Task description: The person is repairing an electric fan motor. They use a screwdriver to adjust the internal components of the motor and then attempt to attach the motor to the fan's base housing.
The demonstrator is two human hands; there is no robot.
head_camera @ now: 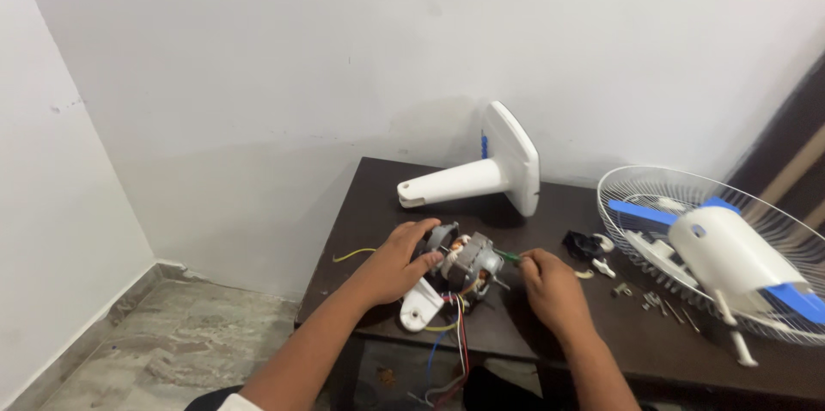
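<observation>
While I look down at the dark brown wooden surface (378,196), my left hand (397,265) wraps its fingers around the grey metal fan motor with copper windings (464,260), which sits at lower centre of the frame near the front edge. My right hand (550,286) pinches a thin green-handled tool (507,255) against the motor's shaft end, fingers closed on it. Coloured wires (451,338) hang from the motor over the edge. A white plastic fan stand (485,172) lies behind, and a white wire fan guard with blue blades (722,252) rests at right, small screws (657,301) just beside it.
</observation>
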